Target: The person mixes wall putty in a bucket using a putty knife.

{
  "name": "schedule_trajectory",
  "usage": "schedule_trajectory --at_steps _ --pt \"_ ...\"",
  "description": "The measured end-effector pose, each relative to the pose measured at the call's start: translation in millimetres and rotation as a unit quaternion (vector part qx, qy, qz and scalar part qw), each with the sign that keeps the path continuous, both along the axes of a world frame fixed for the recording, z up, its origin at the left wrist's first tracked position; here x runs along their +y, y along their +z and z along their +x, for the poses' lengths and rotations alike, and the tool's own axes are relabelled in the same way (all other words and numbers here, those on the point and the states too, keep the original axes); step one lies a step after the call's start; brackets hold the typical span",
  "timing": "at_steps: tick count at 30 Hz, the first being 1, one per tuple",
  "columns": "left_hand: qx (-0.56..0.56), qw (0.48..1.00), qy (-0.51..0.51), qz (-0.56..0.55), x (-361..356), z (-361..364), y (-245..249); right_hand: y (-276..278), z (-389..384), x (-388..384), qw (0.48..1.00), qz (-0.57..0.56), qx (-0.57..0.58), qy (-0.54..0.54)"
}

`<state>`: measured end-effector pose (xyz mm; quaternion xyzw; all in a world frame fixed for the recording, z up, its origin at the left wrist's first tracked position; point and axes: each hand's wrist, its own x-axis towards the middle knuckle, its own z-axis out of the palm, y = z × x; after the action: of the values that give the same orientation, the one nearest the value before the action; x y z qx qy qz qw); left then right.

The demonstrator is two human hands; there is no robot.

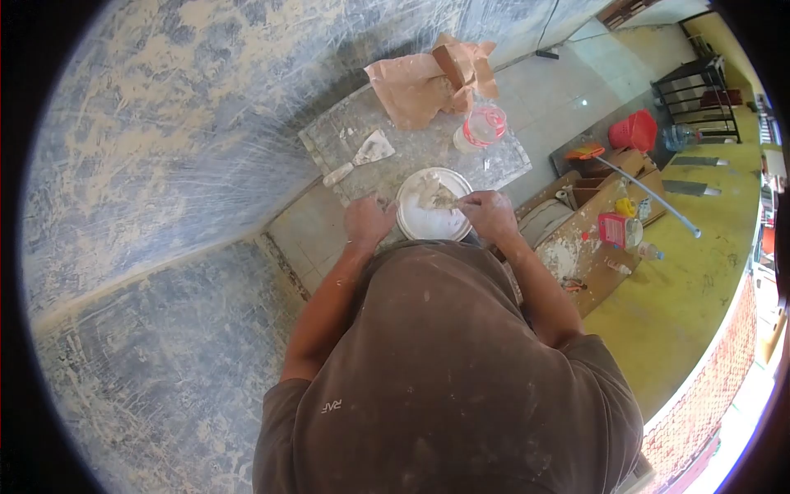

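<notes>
A round white bucket [424, 224] stands at the near edge of a worn grey table [520, 158], with pale paste inside. My left hand [369, 221] is closed at the bucket's left rim; its fingers seem to grip the rim. At the right rim, my right hand [489, 216] is closed round the end of a paste-coated tool [443, 199], which reaches over the bucket. A putty knife [374, 148] with a white-smeared blade lies on the table, left of and beyond the bucket. Behind the bucket is a clear container with red markings [484, 126].
Torn brown paper [411, 86] lies at the table's back. To the right are a cardboard-topped surface [605, 276], a pink-labelled container [619, 231], a red basket [633, 131] and a long pole [650, 193]. A plaster-streaked wall [181, 123] rises at the left.
</notes>
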<state>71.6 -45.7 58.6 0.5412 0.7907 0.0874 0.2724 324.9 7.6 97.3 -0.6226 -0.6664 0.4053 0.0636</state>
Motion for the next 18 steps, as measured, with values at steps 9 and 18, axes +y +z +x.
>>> schedule_trajectory --at_steps 9,18 --pt "-0.005 0.998 0.053 -0.038 10 11 -36 6 -16 7 1.0 0.002 -0.01 -0.018" --pt "-0.217 0.95 0.225 0.011 14 -8 -12 -5 -40 -22 0.918 -0.238 0.283 -0.145"
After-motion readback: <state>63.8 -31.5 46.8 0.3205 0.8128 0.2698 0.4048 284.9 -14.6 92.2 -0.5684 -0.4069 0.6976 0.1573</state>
